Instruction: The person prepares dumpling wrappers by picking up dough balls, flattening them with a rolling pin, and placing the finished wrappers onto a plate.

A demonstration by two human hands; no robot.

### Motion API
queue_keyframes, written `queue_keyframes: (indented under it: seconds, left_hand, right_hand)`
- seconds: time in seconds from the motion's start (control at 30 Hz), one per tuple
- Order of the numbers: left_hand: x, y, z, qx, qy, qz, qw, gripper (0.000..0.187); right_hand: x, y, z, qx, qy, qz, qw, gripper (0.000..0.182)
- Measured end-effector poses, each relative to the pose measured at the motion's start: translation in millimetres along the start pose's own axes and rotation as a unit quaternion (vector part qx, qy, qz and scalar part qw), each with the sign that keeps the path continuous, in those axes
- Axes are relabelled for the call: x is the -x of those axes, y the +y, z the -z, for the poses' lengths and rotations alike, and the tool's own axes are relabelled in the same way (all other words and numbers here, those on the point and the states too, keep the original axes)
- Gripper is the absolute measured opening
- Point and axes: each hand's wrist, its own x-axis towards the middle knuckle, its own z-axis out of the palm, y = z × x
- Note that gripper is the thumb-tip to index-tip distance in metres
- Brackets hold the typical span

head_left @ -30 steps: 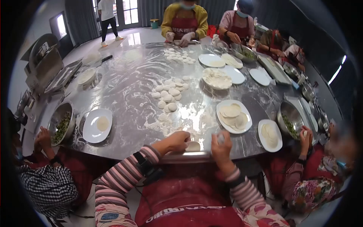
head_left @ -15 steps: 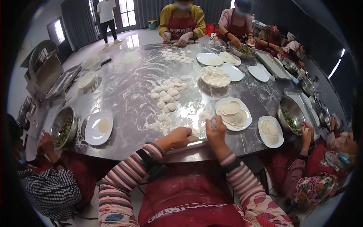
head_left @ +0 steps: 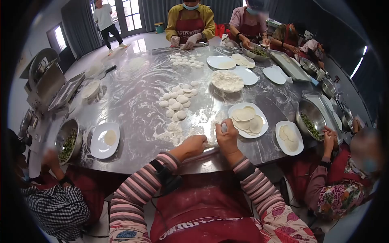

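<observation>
My left hand [head_left: 192, 146] is closed low over the near table edge, its fingertips on a dough wrapper [head_left: 209, 149] that is mostly hidden. Just beside it, my right hand [head_left: 228, 139] is wrapped round a rolling pin [head_left: 224, 128]; only its pale rounded end shows above the fist. Beyond the right hand stands a square white plate [head_left: 262, 131] stacked with round, flat wrappers [head_left: 245, 114]. Flattened dough pieces [head_left: 176, 106] lie in a cluster ahead of my left hand, with loose flour [head_left: 172, 133] between.
A bowl of flour [head_left: 227, 81] stands mid-table. Plates with wrappers sit left [head_left: 99, 151] and right [head_left: 298, 150]. Metal bowls of green filling [head_left: 68, 141] [head_left: 311, 121] flank me, beside seated co-workers. More people work across the table; one person [head_left: 106, 22] stands at the back.
My right hand has shifted slightly left and down, closer to my left hand. The view has moved a little. The standing person at the back has changed stance.
</observation>
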Motion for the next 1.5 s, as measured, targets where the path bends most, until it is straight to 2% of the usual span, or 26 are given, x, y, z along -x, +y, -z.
queue_keyframes:
  seconds: [0.1, 0.2, 0.23, 0.3, 0.33, 0.43, 0.5, 0.6, 0.63, 0.7, 0.73, 0.87, 0.93, 1.0, 1.13, 1.2, 1.23, 1.3, 1.33, 1.4, 1.43, 1.47, 1.5]
  left_hand:
    - [-1, -1, 2, -0.054, -0.074, -0.022, 0.996, 0.02]
    - [8, -14, 1, 0.018, -0.051, 0.008, 0.998, 0.02]
    - [11, -12, 4, 0.034, -0.067, 0.016, 0.997, 0.02]
    - [9, -12, 2, 0.019, -0.067, 0.012, 0.997, 0.02]
    - [5, -9, 2, 0.007, -0.054, 0.003, 0.998, 0.021]
    - [-1, 0, 1, -0.011, -0.05, 0.009, 0.999, 0.021]
    - [2, 2, 6, -0.015, -0.066, 0.013, 0.998, 0.019]
    - [7, -15, 1, -0.035, -0.03, 0.006, 0.999, 0.019]
    - [11, -18, 1, 0.016, -0.028, 0.019, 0.999, 0.018]
    - [14, -17, 0, 0.008, -0.037, 0.01, 0.999, 0.018]
    - [13, -13, 0, -0.002, -0.043, -0.004, 0.999, 0.019]
    - [2, -6, -1, -0.044, -0.026, 0.005, 0.999, 0.02]
    - [2, -7, 0, -0.003, -0.018, 0.0, 1.0, 0.02]
    - [6, -13, -1, -0.009, -0.01, -0.009, 1.0, 0.016]
    - [18, -21, 1, 0.056, -0.055, 0.027, 0.997, 0.017]
    - [24, -16, 3, 0.023, -0.054, -0.004, 0.998, 0.018]
    - [24, -14, 5, 0.016, -0.058, -0.009, 0.998, 0.018]
    - [15, -12, 8, 0.007, 0.001, 0.045, 0.999, 0.016]
    - [11, -14, 9, -0.004, -0.004, 0.028, 1.0, 0.016]
    - [10, -25, 5, 0.039, -0.023, 0.05, 0.998, 0.019]
    - [15, -20, 6, 0.043, -0.034, 0.052, 0.997, 0.02]
    - [22, -11, 8, 0.047, -0.043, 0.057, 0.996, 0.021]
    - [25, -2, 8, 0.023, -0.029, 0.046, 0.998, 0.02]
  right_hand:
    - [23, -1, 21, 0.024, 0.014, 0.027, 0.999, 0.019]
    - [57, -16, 45, -0.08, 0.008, -0.095, 0.992, 0.018]
    - [53, -14, 41, -0.082, 0.007, -0.1, 0.992, 0.018]
    - [32, -10, 33, 0.087, 0.016, 0.093, 0.992, 0.018]
    - [21, -12, 21, -0.009, 0.019, -0.031, 0.999, 0.017]
    - [6, -2, 6, 0.003, 0.02, 0.013, 1.0, 0.018]
    - [15, -4, 14, 0.011, 0.007, -0.028, 1.0, 0.018]
    - [48, -14, 43, 0.029, 0.012, 0.015, 0.999, 0.02]
    - [47, -16, 43, 0.027, 0.008, 0.015, 0.999, 0.02]
    - [45, -22, 41, -0.009, 0.032, -0.025, 0.999, 0.02]
    - [33, -19, 34, 0.017, 0.03, 0.008, 0.999, 0.02]
    - [6, 1, 2, 0.005, 0.027, -0.001, 1.0, 0.02]
    - [5, 0, 2, 0.015, 0.023, 0.016, 0.999, 0.021]
    - [30, -3, 24, 0.009, 0.025, 0.005, 1.0, 0.022]
    - [55, -11, 41, -0.061, 0.007, -0.083, 0.995, 0.022]
    - [30, -10, 25, 0.014, 0.037, -0.005, 0.999, 0.021]
    - [19, -4, 13, 0.003, 0.012, -0.029, 1.0, 0.02]
    - [4, 5, -8, 0.01, 0.006, 0.0, 1.0, 0.017]
    - [-3, 3, -10, 0.012, 0.0, 0.0, 1.0, 0.016]
    - [5, 0, 5, 0.029, -0.003, 0.032, 0.999, 0.015]
    - [19, 11, 11, 0.063, -0.01, 0.079, 0.995, 0.014]
    - [24, -8, 34, 0.072, -0.035, 0.102, 0.992, 0.012]
    - [38, -7, 46, 0.16, -0.054, 0.173, 0.97, 0.011]
